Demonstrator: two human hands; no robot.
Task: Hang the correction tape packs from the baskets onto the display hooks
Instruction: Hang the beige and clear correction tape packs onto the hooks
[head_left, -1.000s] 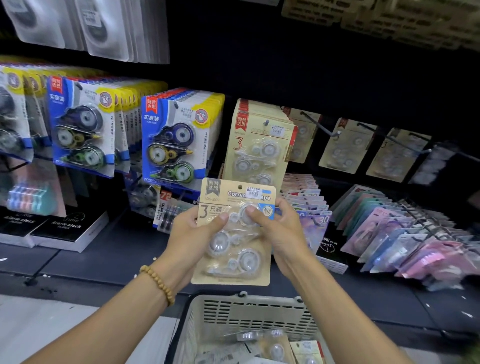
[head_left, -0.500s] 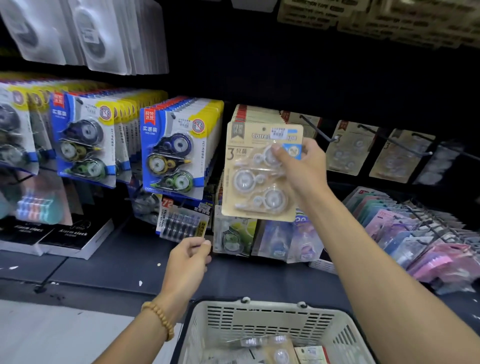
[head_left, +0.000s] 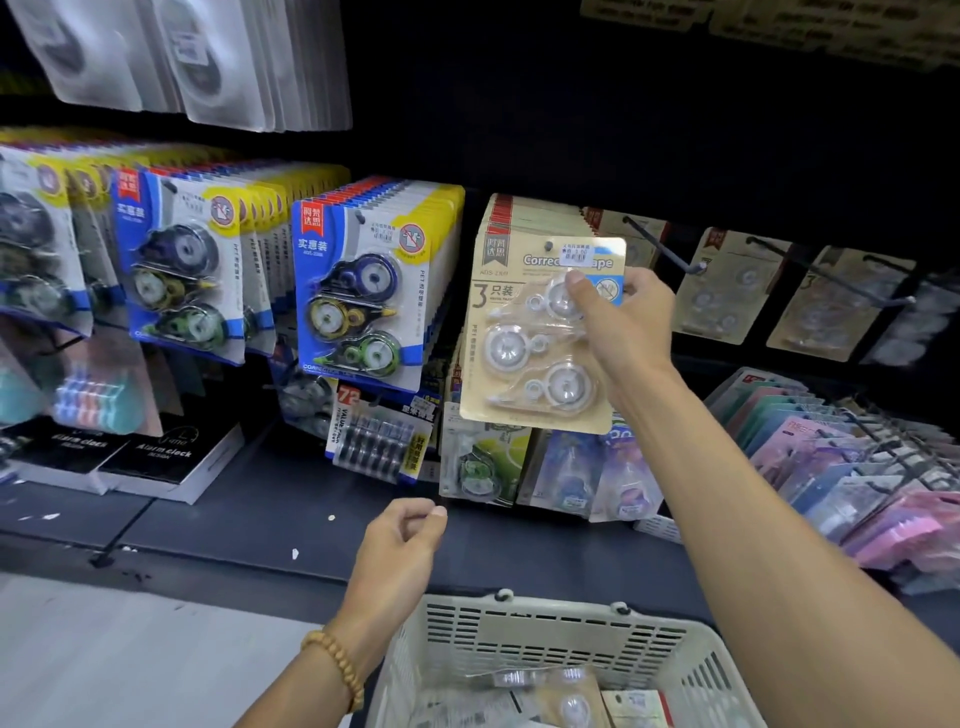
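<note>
Our right hand (head_left: 631, 317) pinches a beige pack (head_left: 540, 338) at the full hook's (head_left: 548, 244) tip; left hand (head_left: 400, 540) loosely curled, empty; more packs wait in the basket (head_left: 545, 629)

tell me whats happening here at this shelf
A person is restocking a shop display. The right hand holds a beige correction tape pack up against the row of matching packs, its hanging hole at the hook. The left hand hangs loosely curled and holds nothing, above a pale plastic basket with more packs inside. Hooks further right are nearly bare.
</note>
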